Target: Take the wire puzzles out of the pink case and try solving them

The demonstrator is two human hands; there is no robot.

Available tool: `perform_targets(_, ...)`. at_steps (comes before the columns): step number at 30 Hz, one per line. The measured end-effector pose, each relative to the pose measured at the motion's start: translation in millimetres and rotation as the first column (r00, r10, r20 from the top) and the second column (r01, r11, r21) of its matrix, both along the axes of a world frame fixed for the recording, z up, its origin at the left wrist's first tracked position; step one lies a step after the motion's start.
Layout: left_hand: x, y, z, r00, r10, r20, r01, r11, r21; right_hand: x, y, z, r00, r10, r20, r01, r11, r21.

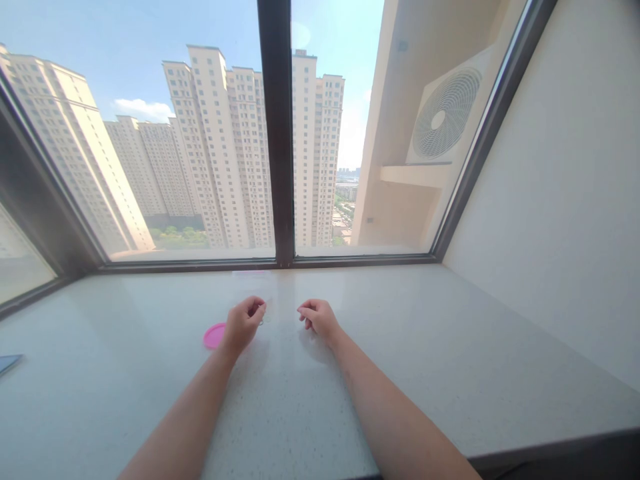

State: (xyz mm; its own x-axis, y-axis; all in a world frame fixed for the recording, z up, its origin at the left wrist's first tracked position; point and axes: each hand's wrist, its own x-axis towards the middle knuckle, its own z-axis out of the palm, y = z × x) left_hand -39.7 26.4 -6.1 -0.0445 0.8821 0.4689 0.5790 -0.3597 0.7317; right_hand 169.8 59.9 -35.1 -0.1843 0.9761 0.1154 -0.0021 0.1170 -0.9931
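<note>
My left hand is raised a little over the pale speckled sill, thumb and fingertips pinched together. A tiny thin loop shows just under those fingertips, too small to name; whether the pinch holds it is unclear. Beside and partly behind this hand lies a round pink dish or lid. To the right, apart from the left, my right hand also has its thumb and index finger brought together. Anything between its fingertips is too small to make out.
A dark window frame closes off the back of the sill, and a white wall the right side. Near the frame lies a faint, thin pinkish strip. The corner of a flat bluish thing shows at the left edge.
</note>
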Motion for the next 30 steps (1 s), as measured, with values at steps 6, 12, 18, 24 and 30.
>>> perform_targets(6,-0.1,0.0,0.9,1.0,0.003,-0.008,-0.003,1.0,-0.004,0.2,-0.4,0.3,1.0,0.002,0.011,-0.002,1.0,0.008)
perform_targets(12,0.3,-0.4,2.9,1.0,0.004,-0.014,-0.005,1.0,-0.009,0.2,-1.0,1.5,1.0,0.0,0.018,0.0,1.0,0.009)
perform_targets(18,1.1,-0.7,1.2,1.0,0.0,-0.008,0.0,1.0,0.01,0.8,0.2,2.3,0.999,-0.001,0.034,0.001,1.0,0.008)
perform_targets(24,1.9,-0.3,2.1,1.0,-0.001,-0.01,0.001,1.0,0.001,1.3,-2.2,4.6,0.999,-0.002,0.044,0.002,1.0,0.01)
perform_targets(30,1.7,-1.1,2.7,1.0,-0.011,-0.009,0.011,1.0,-0.001,0.7,-2.7,5.6,0.999,0.001,0.051,-0.001,1.0,0.008)
